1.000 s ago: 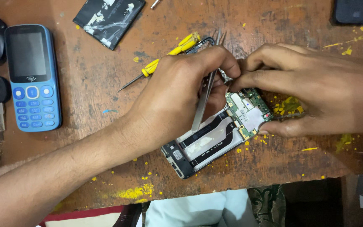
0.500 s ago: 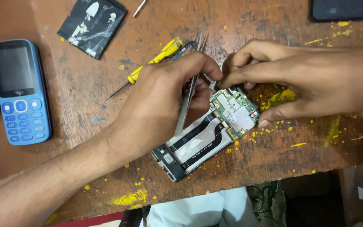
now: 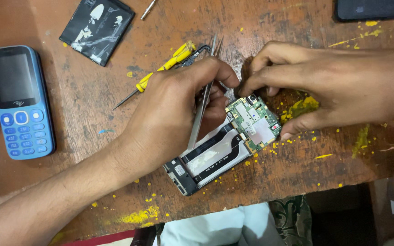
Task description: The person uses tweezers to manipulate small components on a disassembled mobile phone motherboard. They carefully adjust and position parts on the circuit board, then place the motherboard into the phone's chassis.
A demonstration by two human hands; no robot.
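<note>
Bare forearms — no sleeves, no rings.

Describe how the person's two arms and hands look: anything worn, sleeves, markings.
Both hands are bare: no gloves, rings or watch show on the left hand or the right hand. The left forearm is uncovered along its whole visible length, with no sleeve or band in view. The right forearm is also uncovered up to the picture's edge. No tattoos or markings are visible. The fingernails are short.
</note>
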